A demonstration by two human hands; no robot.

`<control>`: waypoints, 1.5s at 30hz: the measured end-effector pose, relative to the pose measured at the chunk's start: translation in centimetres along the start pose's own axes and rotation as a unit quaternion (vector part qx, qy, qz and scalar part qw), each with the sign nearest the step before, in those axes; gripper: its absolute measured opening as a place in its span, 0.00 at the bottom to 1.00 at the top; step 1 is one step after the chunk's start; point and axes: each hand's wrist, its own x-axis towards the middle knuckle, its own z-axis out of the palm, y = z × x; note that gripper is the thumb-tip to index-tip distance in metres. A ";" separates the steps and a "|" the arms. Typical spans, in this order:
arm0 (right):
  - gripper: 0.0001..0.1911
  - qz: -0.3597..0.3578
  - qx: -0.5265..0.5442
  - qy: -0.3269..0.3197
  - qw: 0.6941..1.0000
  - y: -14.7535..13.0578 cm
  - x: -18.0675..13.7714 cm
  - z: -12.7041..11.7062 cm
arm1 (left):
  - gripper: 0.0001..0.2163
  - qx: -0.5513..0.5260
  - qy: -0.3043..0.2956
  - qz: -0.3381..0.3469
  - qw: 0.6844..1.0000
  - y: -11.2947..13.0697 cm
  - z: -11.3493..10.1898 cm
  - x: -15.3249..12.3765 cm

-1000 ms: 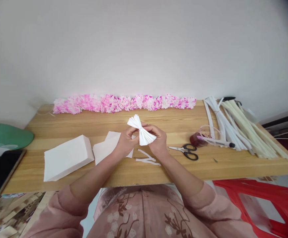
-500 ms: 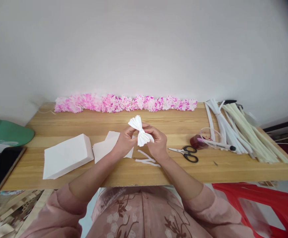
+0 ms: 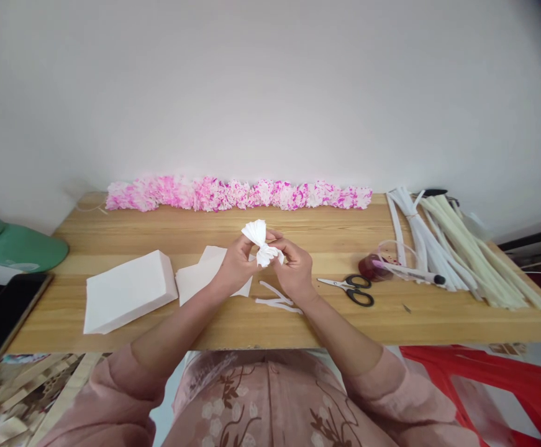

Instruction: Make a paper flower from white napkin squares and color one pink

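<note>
Above the middle of the wooden table [image 3: 121,239] both hands hold a white pleated paper bow [image 3: 259,242], pinched at its waist. My left hand [image 3: 235,267] grips it from the left with closed fingers. My right hand [image 3: 295,267] is closed around the bow's lower right half, squeezing that fan together. The upper left fan stands free above my fingers. Under my hands lie loose white sheets [image 3: 202,279] and a few white paper strips [image 3: 277,298].
A thick stack of white paper [image 3: 128,299] lies left. A row of pink-and-white paper flowers [image 3: 237,194] lines the back edge. To the right are black-handled scissors [image 3: 351,290], a dark red cup [image 3: 369,266], a marker [image 3: 414,273] and a bundle of white sticks [image 3: 456,248]. A green cap [image 3: 16,245] sits far left.
My right hand has closed over the bow's lower fan, which was spread wide a second ago and is now bunched small. The left hand keeps its grip.
</note>
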 end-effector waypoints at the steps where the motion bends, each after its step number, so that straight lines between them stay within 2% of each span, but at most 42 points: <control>1: 0.08 0.005 -0.009 -0.001 1.000 0.0 0.0 0.0 | 0.16 0.003 0.002 0.000 1.000 0.1 0.0 0.0; 5: 0.12 0.010 -0.022 0.000 1.000 0.1 0.0 0.1 | 0.14 0.017 0.011 -0.001 1.000 0.3 -0.1 -0.1; 14: 0.14 0.024 -0.036 -0.014 0.999 0.1 0.1 0.3 | 0.12 0.054 0.034 0.014 0.998 0.7 -0.2 -0.3; 22: 0.14 0.037 -0.027 -0.030 0.999 0.1 0.2 0.4 | 0.09 0.182 0.074 0.056 0.979 1.3 0.1 -0.4; 25: 0.14 0.050 -0.023 -0.034 0.998 -0.1 0.2 0.5 | 0.08 0.199 0.077 0.064 0.975 1.3 0.2 -0.5; 31: 0.16 0.070 -0.005 -0.034 0.997 -0.3 0.2 0.5 | 0.09 0.160 0.079 0.058 0.982 0.9 0.1 -0.5; 40: 0.11 0.086 0.041 -0.041 0.995 0.1 0.2 0.7 | 0.12 0.077 0.095 0.010 0.992 0.6 0.0 -0.2; 43: 0.12 0.087 0.037 -0.040 0.995 0.0 0.4 0.5 | 0.13 0.054 0.067 0.020 0.996 0.5 -0.3 0.0; 45: 0.12 0.085 0.036 -0.025 0.995 0.0 0.7 0.2 | 0.20 0.033 0.041 0.025 0.998 0.3 -0.5 0.3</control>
